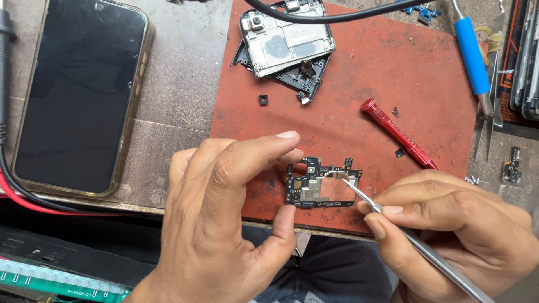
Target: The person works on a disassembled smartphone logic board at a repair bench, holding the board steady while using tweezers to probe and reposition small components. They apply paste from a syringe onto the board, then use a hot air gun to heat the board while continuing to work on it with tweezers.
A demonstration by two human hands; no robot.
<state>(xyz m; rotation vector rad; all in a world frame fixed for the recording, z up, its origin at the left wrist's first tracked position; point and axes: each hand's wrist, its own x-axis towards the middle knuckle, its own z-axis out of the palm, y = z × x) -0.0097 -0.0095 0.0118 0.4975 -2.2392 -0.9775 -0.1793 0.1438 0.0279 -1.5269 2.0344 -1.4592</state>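
A small black phone circuit board (323, 184) with silver shields lies near the front edge of a red work mat (359, 84). My left hand (224, 219) pinches the board's left end between thumb and fingers. My right hand (449, 224) grips metal tweezers (404, 230), and their tips touch the board's upper right shield.
A dark smartphone (78, 90) in a clear case lies at the left. Opened phone frame parts (286, 39) sit at the mat's top. A red screwdriver (396, 132), a blue-handled tool (471, 53), black and red cables (11, 179), small screws and a green board (50, 278) lie around.
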